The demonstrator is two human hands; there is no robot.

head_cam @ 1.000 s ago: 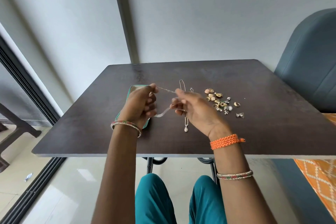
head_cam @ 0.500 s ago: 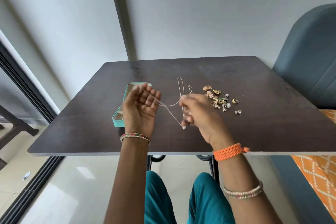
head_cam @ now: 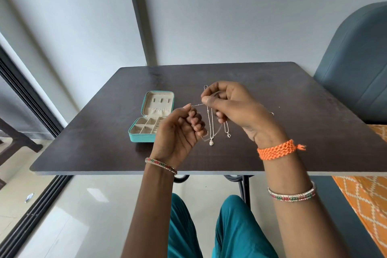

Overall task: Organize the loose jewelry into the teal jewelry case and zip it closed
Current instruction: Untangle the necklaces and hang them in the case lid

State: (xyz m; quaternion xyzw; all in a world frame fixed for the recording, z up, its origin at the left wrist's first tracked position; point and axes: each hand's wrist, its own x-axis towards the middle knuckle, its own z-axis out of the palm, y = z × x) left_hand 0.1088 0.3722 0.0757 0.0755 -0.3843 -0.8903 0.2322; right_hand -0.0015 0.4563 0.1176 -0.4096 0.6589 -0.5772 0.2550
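The teal jewelry case (head_cam: 139, 138) lies open on the dark table (head_cam: 104, 132), left of my hands, its beige compartments showing. My left hand (head_cam: 178, 132) and my right hand (head_cam: 230, 107) are raised above the table and pinch a thin silver chain (head_cam: 196, 105) stretched between them. More of the chain loops down below my hands. A second silver necklace with a small pendant (head_cam: 211, 142) lies on the table under them, next to another short chain (head_cam: 227, 132). My right hand hides the pile of small earrings.
A blue-grey padded chair (head_cam: 356, 69) stands at the table's right side. Orange patterned fabric (head_cam: 364, 199) lies at the lower right. A dark sliding-door frame (head_cam: 31, 94) runs along the left. My knees in teal trousers are under the table's near edge.
My left hand closed from an open palm and now pinches the chain. My right hand rose and moved over the earring pile. The view shifted, so the open case shows fully.
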